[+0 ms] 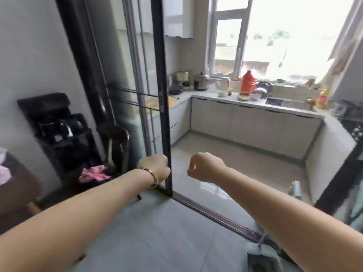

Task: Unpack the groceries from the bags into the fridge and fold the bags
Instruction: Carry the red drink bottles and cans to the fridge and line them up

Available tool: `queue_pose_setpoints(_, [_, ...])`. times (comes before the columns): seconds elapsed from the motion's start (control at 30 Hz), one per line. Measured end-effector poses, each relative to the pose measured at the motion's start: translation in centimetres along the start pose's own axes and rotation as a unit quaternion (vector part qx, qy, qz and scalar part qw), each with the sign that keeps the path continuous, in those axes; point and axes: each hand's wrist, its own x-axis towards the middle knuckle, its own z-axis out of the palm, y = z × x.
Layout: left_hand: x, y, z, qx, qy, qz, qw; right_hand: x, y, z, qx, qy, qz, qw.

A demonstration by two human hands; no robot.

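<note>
The left hand (157,167) is lying against the sliding door (160,75) at its edge, fingers hidden, so I cannot tell if it is gripping. The right hand (204,167) is hovering loosely curled, empty. Neither bags nor fridge are showing; I think pushing the door fully aside is the wise move.

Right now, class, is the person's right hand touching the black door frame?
No, the right hand hangs curled in the air, apart from the door frame, and only the left hand touches it.
</note>
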Motion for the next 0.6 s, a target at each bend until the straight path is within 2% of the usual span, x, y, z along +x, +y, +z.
queue_pose_setpoints(0.17, [-0.6, -19.8, -1.7, -0.019, 0.000, -0.151, 0.988, 9.4, -16.8, 4.6, -0.036, -0.029, -0.123, 0.991])
queue_pose_setpoints(0.23, [-0.9, -25.8, -2.2, -0.023, 0.004, -0.186, 0.982, 12.7, -22.4, 6.1, -0.044, -0.036, -0.155, 0.986])
queue_pose_setpoints(0.6, [-0.2, -52.1, -2.2, -0.090, 0.035, -0.373, 0.923, 28.2, -47.2, 14.4, -0.036, -0.103, -0.302, 0.947])
